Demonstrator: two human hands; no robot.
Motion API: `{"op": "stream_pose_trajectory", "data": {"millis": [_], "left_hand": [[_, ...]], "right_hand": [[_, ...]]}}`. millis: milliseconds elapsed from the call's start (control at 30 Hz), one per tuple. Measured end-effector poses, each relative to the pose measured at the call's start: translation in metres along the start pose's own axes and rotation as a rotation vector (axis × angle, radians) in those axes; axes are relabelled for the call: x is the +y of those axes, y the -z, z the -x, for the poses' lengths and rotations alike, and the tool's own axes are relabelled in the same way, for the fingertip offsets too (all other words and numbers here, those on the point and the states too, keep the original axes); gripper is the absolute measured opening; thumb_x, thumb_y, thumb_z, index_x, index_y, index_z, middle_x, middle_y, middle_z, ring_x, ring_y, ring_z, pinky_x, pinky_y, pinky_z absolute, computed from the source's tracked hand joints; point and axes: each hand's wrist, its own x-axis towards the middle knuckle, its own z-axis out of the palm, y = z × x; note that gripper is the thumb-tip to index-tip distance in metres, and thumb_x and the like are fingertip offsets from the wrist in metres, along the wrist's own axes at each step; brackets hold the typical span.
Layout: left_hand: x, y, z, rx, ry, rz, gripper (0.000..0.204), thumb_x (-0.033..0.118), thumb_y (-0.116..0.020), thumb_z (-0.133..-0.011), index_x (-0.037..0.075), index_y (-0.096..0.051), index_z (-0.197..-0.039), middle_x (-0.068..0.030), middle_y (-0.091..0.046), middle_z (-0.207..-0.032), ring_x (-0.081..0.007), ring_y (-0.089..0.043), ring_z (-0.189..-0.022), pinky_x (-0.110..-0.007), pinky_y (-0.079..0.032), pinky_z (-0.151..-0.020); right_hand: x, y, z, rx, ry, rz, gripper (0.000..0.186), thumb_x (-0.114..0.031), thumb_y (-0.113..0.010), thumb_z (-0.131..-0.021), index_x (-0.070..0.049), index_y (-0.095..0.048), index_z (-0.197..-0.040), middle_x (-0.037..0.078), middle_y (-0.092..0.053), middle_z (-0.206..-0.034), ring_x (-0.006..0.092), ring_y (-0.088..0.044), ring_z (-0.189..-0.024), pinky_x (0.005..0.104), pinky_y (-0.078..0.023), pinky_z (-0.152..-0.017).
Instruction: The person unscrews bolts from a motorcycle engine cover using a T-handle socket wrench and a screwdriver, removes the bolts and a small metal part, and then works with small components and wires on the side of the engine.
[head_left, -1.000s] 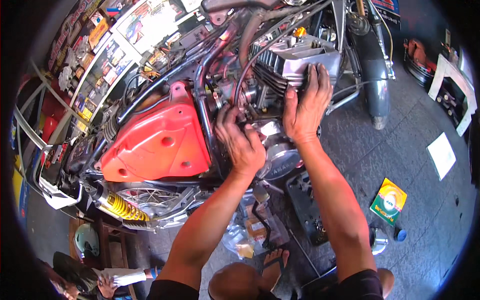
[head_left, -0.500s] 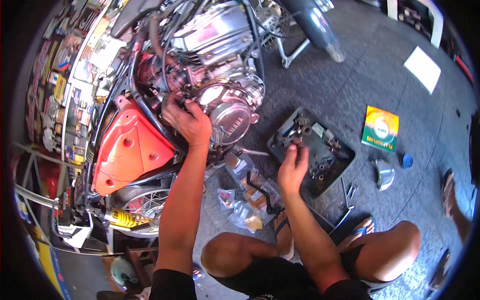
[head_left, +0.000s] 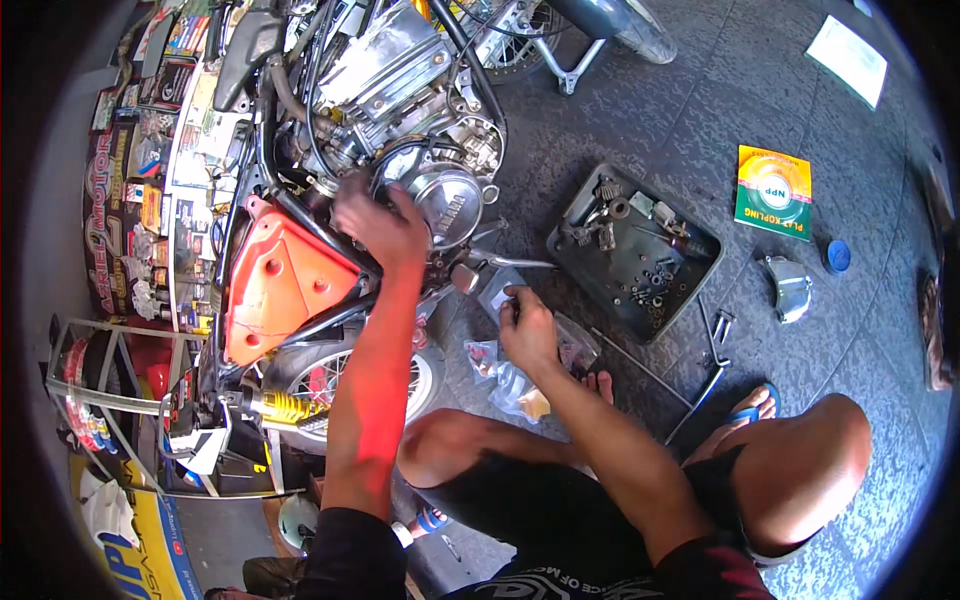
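Observation:
My left hand (head_left: 385, 225) is at the motorcycle engine (head_left: 455, 160), just left of its round silver side cover (head_left: 447, 205). Motion blurs its fingers, so their grip cannot be made out. An orange side panel (head_left: 285, 290) sits below and left of this hand. Farther right, my right hand (head_left: 530, 332) hovers over the clear plastic bags (head_left: 515, 390) on the floor, short of the engine. Its fingers are curled in a pinch; whatever they may hold is hidden or too small to name.
A dark tray (head_left: 712, 258) with bolts, washers and other metal parts lies to the right. Beyond it are a yellow-and-green packet (head_left: 775, 192), a blue cap (head_left: 837, 257) and a silver cover (head_left: 790, 288). A long-handled wrench (head_left: 690, 408) lies near my foot. Shelves (head_left: 190, 220) line the left.
My right hand has moved left from over the tray toward the engine. My left hand remains by the engine, now blurred. The whole view has shifted somewhat.

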Motion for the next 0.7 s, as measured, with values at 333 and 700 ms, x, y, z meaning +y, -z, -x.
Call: {"op": "stream_pose_trajectory", "data": {"millis": [333, 700], "left_hand": [[0.045, 0.096, 0.119, -1.822, -0.211, 0.423, 0.042, 0.035, -0.063, -0.093, 0.002, -0.062, -0.120, -0.0241, -0.064, -0.115, -0.0420, -0.060, -0.108, -0.047, -0.049, -0.092], [0.029, 0.094, 0.097, -1.610, 0.136, 0.570, 0.038, 0.030, -0.062, -0.095, -0.001, -0.063, -0.116, -0.0214, -0.067, -0.109, -0.0316, -0.065, -0.104, -0.040, -0.049, -0.091]], "right_hand": [[0.056, 0.042, 0.016, -0.030, -0.415, 0.335, 0.027, -0.023, -0.061, -0.087, -0.004, -0.067, -0.106, 0.025, -0.070, -0.100, 0.0418, -0.067, -0.097, 0.0490, -0.053, -0.085], [0.057, 0.056, 0.036, -0.219, -0.356, 0.547, 0.027, -0.024, -0.062, -0.085, -0.003, -0.068, -0.100, 0.025, -0.070, -0.099, 0.0429, -0.069, -0.094, 0.0500, -0.055, -0.083]]}}
